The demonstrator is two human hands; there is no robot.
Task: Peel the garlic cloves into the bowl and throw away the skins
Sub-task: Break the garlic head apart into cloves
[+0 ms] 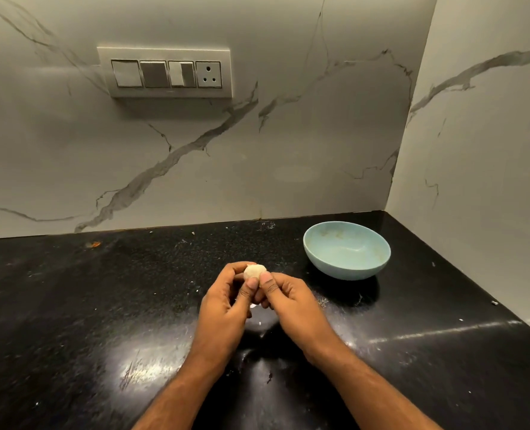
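A small pale garlic bulb (255, 271) is held just above the black counter, in the middle of the view. My left hand (226, 302) curls its fingers round the bulb's left side, thumb pressed on its front. My right hand (288, 301) pinches the bulb's right side with the thumb tip against it. A light blue bowl (316, 243) stands on the counter to the right and a little behind the hands; I see no cloves inside it.
The black stone counter (102, 305) carries small white flecks of skin around the hands. Marble walls meet in a corner at the back right. A switch panel with a socket (166, 72) sits on the back wall.
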